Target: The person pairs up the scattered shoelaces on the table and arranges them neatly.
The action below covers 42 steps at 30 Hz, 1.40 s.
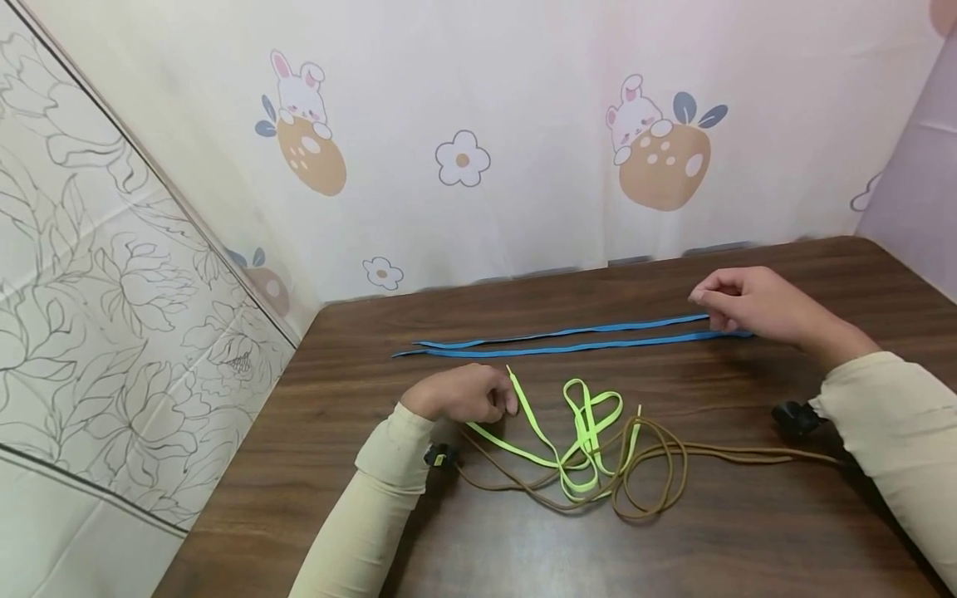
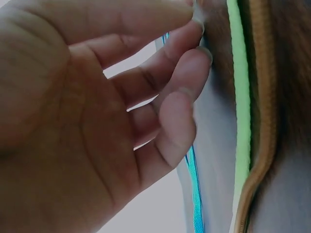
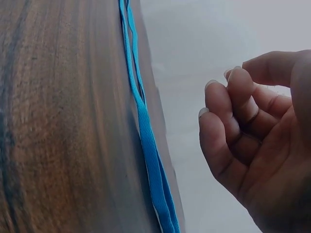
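Note:
My left hand (image 1: 467, 394) hovers low over the table, fingers loosely curled, beside a flat yellow-green shoelace (image 1: 531, 415). One strand of that lace runs out from under the hand, and a tip lies just past the fingers. In the left wrist view nothing clearly shows between the thumb and fingertips, which reach the upper edge. Over the right end of two blue shoelace strands (image 1: 568, 340) is my right hand (image 1: 755, 303), its fingers loosely bent. The right wrist view shows no lace in those fingers (image 3: 218, 111); the blue strands lie apart from them.
A brown cord-like shoelace (image 1: 669, 501) loops over and tangles with the yellow-green one, its ends stretching left and right. All lie on a dark wood-grain table (image 1: 598, 548). A patterned curtain (image 1: 523, 124) hangs behind, and a floral panel (image 1: 97, 274) stands left.

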### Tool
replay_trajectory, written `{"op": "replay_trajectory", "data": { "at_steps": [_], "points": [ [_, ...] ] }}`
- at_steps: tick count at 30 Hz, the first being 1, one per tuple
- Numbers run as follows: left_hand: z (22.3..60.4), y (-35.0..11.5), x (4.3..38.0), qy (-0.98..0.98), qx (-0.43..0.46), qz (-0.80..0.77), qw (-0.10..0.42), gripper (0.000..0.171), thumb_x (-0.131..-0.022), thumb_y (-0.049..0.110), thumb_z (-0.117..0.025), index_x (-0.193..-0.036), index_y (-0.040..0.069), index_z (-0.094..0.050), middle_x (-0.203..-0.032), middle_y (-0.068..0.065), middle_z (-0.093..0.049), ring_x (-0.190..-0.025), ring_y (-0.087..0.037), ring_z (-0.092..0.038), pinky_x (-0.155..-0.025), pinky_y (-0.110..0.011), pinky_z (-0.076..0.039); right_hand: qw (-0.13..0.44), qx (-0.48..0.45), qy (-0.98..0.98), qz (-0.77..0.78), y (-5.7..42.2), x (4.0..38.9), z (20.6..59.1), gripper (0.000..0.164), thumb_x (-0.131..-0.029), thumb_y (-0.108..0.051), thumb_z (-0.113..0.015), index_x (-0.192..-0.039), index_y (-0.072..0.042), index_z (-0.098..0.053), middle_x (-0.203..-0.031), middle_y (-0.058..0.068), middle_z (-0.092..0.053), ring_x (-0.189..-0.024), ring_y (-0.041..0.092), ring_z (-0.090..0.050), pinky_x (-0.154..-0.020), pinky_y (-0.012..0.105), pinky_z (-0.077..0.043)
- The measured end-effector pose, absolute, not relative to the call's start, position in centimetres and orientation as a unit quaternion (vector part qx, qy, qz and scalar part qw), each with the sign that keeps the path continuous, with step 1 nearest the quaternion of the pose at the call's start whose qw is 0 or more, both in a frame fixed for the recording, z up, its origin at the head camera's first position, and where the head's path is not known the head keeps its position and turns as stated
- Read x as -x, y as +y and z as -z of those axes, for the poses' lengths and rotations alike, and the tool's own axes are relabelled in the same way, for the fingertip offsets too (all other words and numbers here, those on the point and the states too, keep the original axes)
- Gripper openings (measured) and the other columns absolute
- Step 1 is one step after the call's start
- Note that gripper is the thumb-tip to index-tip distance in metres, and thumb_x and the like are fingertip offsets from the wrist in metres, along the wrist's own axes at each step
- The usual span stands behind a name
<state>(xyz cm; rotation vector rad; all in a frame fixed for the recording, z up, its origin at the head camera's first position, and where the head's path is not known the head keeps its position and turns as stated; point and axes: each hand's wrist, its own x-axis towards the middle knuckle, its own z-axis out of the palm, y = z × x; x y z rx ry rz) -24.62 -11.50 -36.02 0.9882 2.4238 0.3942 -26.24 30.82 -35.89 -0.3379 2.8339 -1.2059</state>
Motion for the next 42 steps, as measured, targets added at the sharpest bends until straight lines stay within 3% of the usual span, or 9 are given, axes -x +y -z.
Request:
{"op": "replay_trajectory", "data": {
  "at_steps": [5,8,11,15,20,32,42],
  "points": [
    [35.8,-11.5,24.3,0.878,-0.347,-0.159,0.289,0.026,-0.087,-0.006,-0.066,-0.101,0.015,-0.068,-0.093,0.003,-0.064,-0.089,-0.01,-0.061,-0.077,-0.025,-0.049,0.031,0.113,0.913,0.39,30.8,26.3,36.0,0.04,-0.104,-0.04,-0.055,-0.11,-0.002,-0.065,-0.078,0.011,-0.062,-0.072,0.025,-0.061,-0.064,0.033,-0.051],
    [35.8,-11.4,24.3,0.882,-0.336,-0.159,0.291,0.02,-0.088,0.004,-0.075,-0.101,0.015,-0.066,-0.092,0.004,-0.064,-0.086,-0.009,-0.06,-0.076,-0.026,-0.049,0.032,0.113,0.913,0.391,30.8,26.3,36.0,0.04,-0.104,-0.04,-0.055,-0.109,-0.001,-0.065,-0.077,0.011,-0.062,-0.071,0.025,-0.06,-0.063,0.033,-0.051],
    [35.9,-11.3,24.2,0.887,-0.33,-0.163,0.279,0.028,-0.086,0.014,-0.081,-0.107,0.015,-0.061,-0.089,0.004,-0.064,-0.082,-0.008,-0.059,-0.075,-0.026,-0.048,0.032,0.114,0.912,0.392,30.9,26.2,36.1,0.039,-0.104,-0.039,-0.055,-0.109,-0.001,-0.065,-0.077,0.011,-0.062,-0.07,0.025,-0.06,-0.063,0.032,-0.051],
    [36.2,-11.2,24.2,0.885,-0.33,-0.185,0.269,0.045,-0.087,0.016,-0.081,-0.122,0.016,-0.052,-0.088,0.003,-0.065,-0.079,-0.009,-0.059,-0.073,-0.027,-0.048,0.032,0.119,0.913,0.389,30.9,26.3,36.3,0.038,-0.104,-0.039,-0.055,-0.108,-0.002,-0.065,-0.076,0.011,-0.062,-0.069,0.024,-0.06,-0.062,0.032,-0.051],
    [36.4,-10.9,24.1,0.886,-0.334,-0.181,0.264,0.045,-0.092,0.014,-0.074,-0.131,0.021,-0.053,-0.087,0.004,-0.065,-0.078,-0.009,-0.06,-0.071,-0.026,-0.049,0.033,0.12,0.913,0.388,30.9,26.3,36.3,0.035,-0.104,-0.036,-0.055,-0.108,-0.002,-0.065,-0.075,0.011,-0.062,-0.069,0.024,-0.06,-0.062,0.032,-0.05],
    [36.7,-10.4,24.1,0.896,-0.343,-0.155,0.236,0.005,-0.096,0.017,-0.069,-0.097,0.02,-0.066,-0.082,0.006,-0.064,-0.072,-0.008,-0.056,-0.066,-0.026,-0.045,0.035,0.121,0.914,0.386,30.7,26.6,36.6,0.027,-0.105,-0.027,-0.055,-0.109,-0.002,-0.065,-0.076,0.01,-0.061,-0.068,0.023,-0.059,-0.062,0.032,-0.05],
    [36.9,-10.5,24.2,0.891,-0.363,-0.156,0.223,0.013,-0.099,0.017,-0.065,-0.087,0.022,-0.065,-0.075,0.008,-0.06,-0.066,-0.007,-0.051,-0.064,-0.024,-0.043,0.042,0.126,0.914,0.384,30.3,26.4,36.6,0.03,-0.105,-0.031,-0.057,-0.108,-0.002,-0.065,-0.076,0.009,-0.062,-0.069,0.023,-0.06,-0.063,0.031,-0.051]
  ]
}}
